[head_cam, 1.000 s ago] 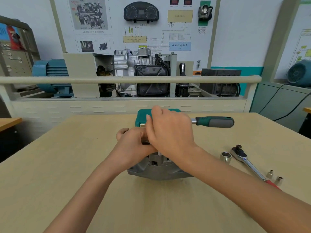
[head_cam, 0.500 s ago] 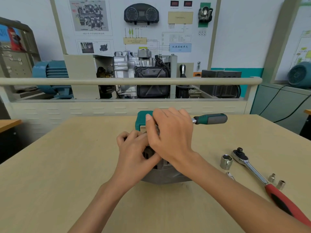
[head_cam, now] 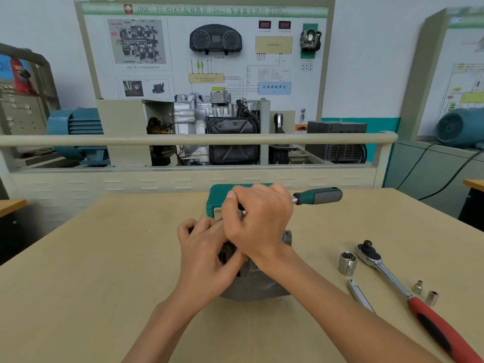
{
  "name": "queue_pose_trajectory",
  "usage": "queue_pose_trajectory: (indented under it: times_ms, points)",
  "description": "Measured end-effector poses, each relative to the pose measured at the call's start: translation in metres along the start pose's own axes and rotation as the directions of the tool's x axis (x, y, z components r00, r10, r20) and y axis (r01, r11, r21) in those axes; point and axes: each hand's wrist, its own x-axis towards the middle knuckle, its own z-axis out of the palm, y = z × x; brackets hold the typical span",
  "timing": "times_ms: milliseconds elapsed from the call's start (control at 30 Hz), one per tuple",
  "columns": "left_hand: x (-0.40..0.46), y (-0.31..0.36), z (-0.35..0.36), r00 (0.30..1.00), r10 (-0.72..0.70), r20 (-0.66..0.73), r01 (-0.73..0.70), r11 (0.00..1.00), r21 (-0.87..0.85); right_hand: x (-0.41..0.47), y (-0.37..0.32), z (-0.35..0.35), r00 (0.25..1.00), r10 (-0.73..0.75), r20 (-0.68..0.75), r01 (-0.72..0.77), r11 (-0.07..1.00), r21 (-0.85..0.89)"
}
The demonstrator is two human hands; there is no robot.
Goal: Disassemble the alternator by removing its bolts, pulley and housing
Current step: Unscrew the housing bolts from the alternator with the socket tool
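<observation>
A: Where is the alternator [head_cam: 255,286]?
B: At the middle of the wooden table [head_cam: 78,271], mostly covered by both hands. Only its grey housing shows, below the wrists and at a small lug towards two o'clock.

A: What is the left hand [head_cam: 207,255] doing?
B: It sits on the alternator's nine o'clock side, fingers curled round the dark upper part. I cannot tell whether that part is the pulley.

A: And the right hand [head_cam: 258,221]?
B: It lies over the top, crossing above the left, fingers and thumb closed on a thin metal piece [head_cam: 242,213]. The piece is too hidden to name.

A: Is a tool on it?
B: A green-and-grey handle [head_cam: 318,196] sticks out from behind the right hand towards three o'clock. Whether the hand grips it, I cannot tell. A green case [head_cam: 217,195] stands just behind the hands at twelve o'clock.

A: What else is on the table?
B: At four o'clock from the alternator, a large socket [head_cam: 347,263] stands upright, just beside the head of a red-handled ratchet [head_cam: 408,297] that runs towards five o'clock. Two small sockets [head_cam: 425,293] sit near its shaft, and a chrome bar [head_cam: 360,294] lies between the ratchet and the right forearm.

A: Beyond the table?
B: A training stand with a cutaway gearbox [head_cam: 214,132] and a display board [head_cam: 209,48].
</observation>
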Motion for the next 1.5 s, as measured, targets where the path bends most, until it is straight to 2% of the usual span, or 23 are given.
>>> queue_pose_trajectory:
  times_ms: [133,267,500,600,700,733,900,1000,1100,1200,1267,1300,1367,1433,1500]
  points:
    - [0.001,-0.001,-0.003,1.0,-0.017,0.02,0.017,0.999,-0.03,0.001,-0.003,0.005,0.998,0.059,0.002,-0.059,0.993,0.1]
    - [0.003,-0.004,-0.009,0.996,-0.037,0.087,0.045,0.994,-0.097,0.0,-0.004,0.008,0.998,0.05,0.027,-0.053,0.989,0.139]
    - [0.004,-0.007,-0.015,0.983,-0.021,0.182,0.043,0.992,-0.117,0.005,0.002,0.005,0.975,0.039,0.221,-0.123,0.917,0.38]
    - [0.004,-0.008,-0.014,0.986,-0.026,0.165,0.04,0.996,-0.082,0.007,0.004,0.004,0.93,0.089,0.356,-0.265,0.834,0.485]
    - [0.004,-0.009,-0.015,0.985,-0.038,0.171,0.049,0.997,-0.063,0.01,0.003,0.008,0.827,0.174,0.535,-0.517,0.608,0.602]
    - [0.005,-0.009,-0.015,0.981,-0.054,0.185,0.067,0.996,-0.066,0.011,0.003,0.01,0.804,0.184,0.566,-0.557,0.566,0.607]
    - [0.011,-0.007,-0.024,0.933,-0.137,0.332,0.158,0.987,-0.036,0.016,0.008,0.007,0.736,0.113,0.667,-0.616,0.519,0.592]
    - [0.015,-0.006,-0.028,0.913,-0.127,0.388,0.166,0.984,-0.07,0.016,0.008,0.006,0.726,0.128,0.676,-0.607,0.581,0.543]
    - [0.017,-0.006,-0.026,0.913,-0.133,0.387,0.166,0.985,-0.052,0.012,0.011,0.003,0.759,0.146,0.635,-0.533,0.7,0.476]
    - [0.018,-0.004,-0.023,0.914,-0.14,0.38,0.172,0.984,-0.051,0.011,0.011,-0.006,0.818,0.105,0.565,-0.341,0.88,0.33]
    - [0.016,-0.002,-0.022,0.924,-0.153,0.35,0.182,0.982,-0.051,0.011,0.003,-0.009,0.828,0.084,0.554,-0.137,0.989,0.055]
    - [0.016,-0.001,-0.021,0.927,-0.162,0.339,0.188,0.981,-0.046,0.01,-0.003,-0.009,0.832,0.112,0.544,-0.045,0.99,-0.136]
    - [0.014,0.001,-0.019,0.93,-0.186,0.318,0.206,0.978,-0.03,0.007,-0.01,-0.01,0.853,0.205,0.48,0.033,0.897,-0.441]
    - [0.013,0.005,-0.017,0.936,-0.216,0.279,0.23,0.973,-0.018,0.006,-0.014,-0.013,0.861,0.242,0.448,0.042,0.843,-0.537]
    - [0.01,0.011,-0.011,0.95,-0.235,0.207,0.239,0.971,0.006,0.008,-0.014,-0.017,0.852,0.248,0.461,0.042,0.846,-0.532]
